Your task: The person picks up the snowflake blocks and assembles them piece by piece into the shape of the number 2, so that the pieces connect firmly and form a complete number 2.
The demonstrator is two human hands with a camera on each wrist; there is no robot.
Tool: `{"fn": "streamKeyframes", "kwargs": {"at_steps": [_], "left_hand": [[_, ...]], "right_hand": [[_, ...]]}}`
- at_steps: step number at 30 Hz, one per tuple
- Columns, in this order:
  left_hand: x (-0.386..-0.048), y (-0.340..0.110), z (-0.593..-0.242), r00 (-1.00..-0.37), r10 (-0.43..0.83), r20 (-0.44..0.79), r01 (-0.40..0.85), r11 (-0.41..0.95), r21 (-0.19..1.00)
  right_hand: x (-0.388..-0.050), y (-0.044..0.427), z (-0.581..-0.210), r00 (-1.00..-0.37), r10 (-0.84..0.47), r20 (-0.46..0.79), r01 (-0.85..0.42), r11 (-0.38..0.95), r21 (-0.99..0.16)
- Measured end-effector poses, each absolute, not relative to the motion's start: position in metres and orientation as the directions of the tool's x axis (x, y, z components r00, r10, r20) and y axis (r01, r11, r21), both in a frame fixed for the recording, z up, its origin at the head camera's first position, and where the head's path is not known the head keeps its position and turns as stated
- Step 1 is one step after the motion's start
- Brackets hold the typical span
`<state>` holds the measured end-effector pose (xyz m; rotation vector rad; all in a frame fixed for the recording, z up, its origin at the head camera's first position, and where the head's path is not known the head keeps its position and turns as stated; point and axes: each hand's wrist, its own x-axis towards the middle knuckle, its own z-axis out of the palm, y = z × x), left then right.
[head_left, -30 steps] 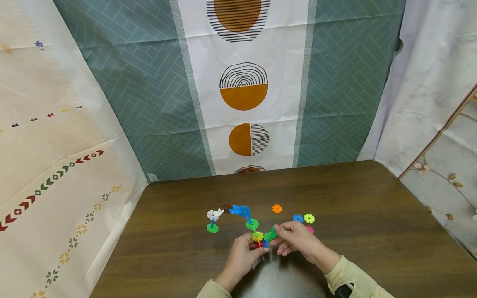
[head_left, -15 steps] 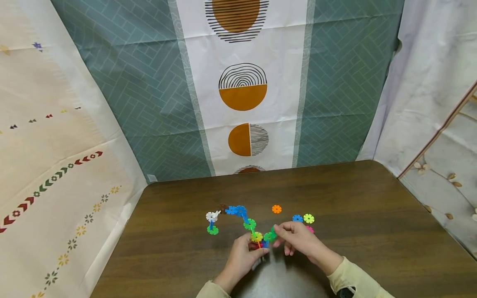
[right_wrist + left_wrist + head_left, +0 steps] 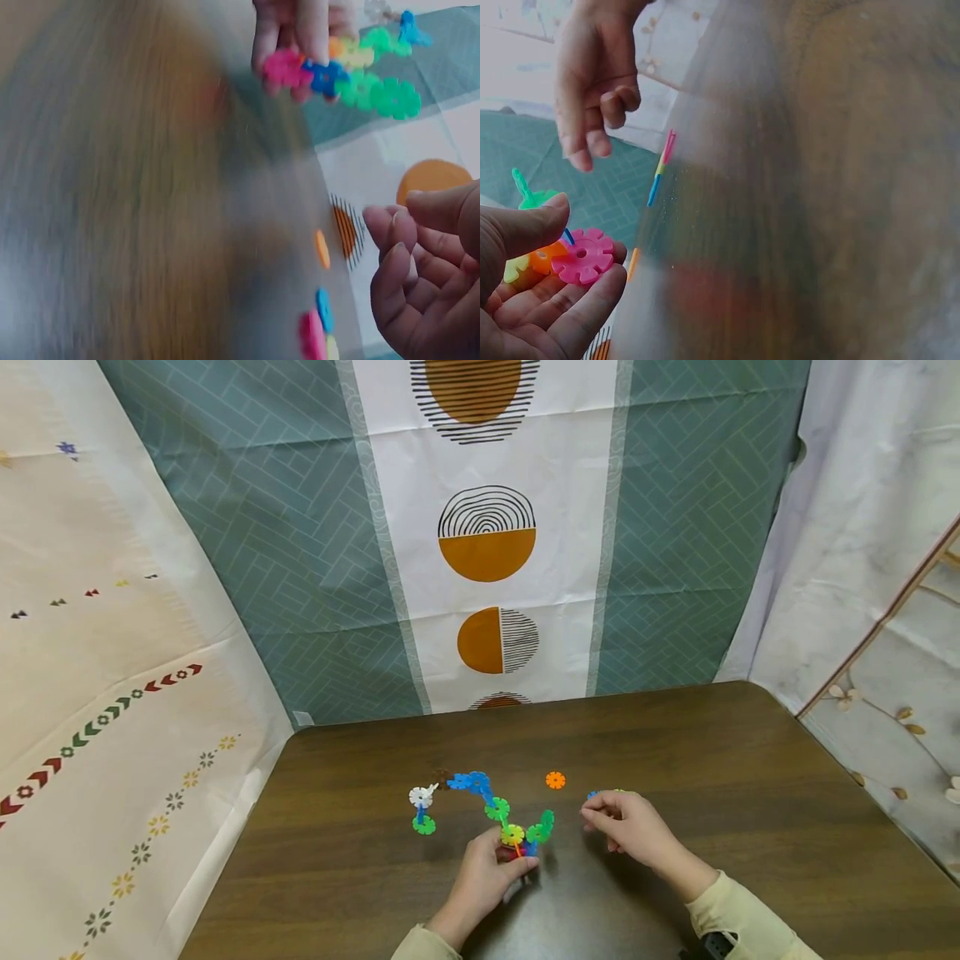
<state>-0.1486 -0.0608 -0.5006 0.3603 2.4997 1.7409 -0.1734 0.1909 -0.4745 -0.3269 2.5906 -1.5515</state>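
Observation:
A chain of interlocking flower-shaped plastic discs hangs over the table from my left hand (image 3: 480, 872). Thumb and fingers pinch its pink disc (image 3: 583, 256), beside an orange one. One branch climbs through a yellow disc (image 3: 513, 835), green and blue discs (image 3: 477, 782) and a brown one to a white disc (image 3: 421, 797) with a green disc (image 3: 424, 825) below. On the other side, a blue disc (image 3: 325, 77) leads to two green discs (image 3: 395, 99). My right hand (image 3: 633, 835) is apart from the chain, its fingers loosely bent and holding nothing.
A loose orange disc (image 3: 555, 780) lies on the brown table (image 3: 360, 877). Loose blue (image 3: 323, 310) and pink (image 3: 313, 335) discs and a yellow-green one lie together, mostly hidden behind my right hand in the head view. Patterned cloths (image 3: 300, 527) hang behind the table.
My right hand has let go of the end green disc and moved right, towards the loose discs. My left hand keeps its hold; the chain's far part has shifted slightly left.

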Motion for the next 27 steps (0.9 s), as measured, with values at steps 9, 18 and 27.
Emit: {"fn": "streamKeyframes", "kwargs": {"at_steps": [9, 18, 27], "left_hand": [[-0.149, -0.063, -0.501, -0.97, 0.232, 0.077, 0.153, 0.329, 0.932], [-0.148, -0.062, -0.502, -0.969, 0.234, 0.078, 0.153, 0.321, 0.935], [-0.147, -0.063, -0.501, -0.97, 0.231, 0.08, 0.156, 0.331, 0.931]], "right_hand": [[-0.175, 0.21, -0.481, -0.976, -0.145, 0.163, -0.212, 0.81, -0.546], [-0.176, 0.217, -0.49, -0.983, -0.156, 0.099, -0.185, 0.872, -0.453], [-0.176, 0.217, -0.489, -0.978, -0.167, 0.128, -0.208, 0.853, -0.478]]}}
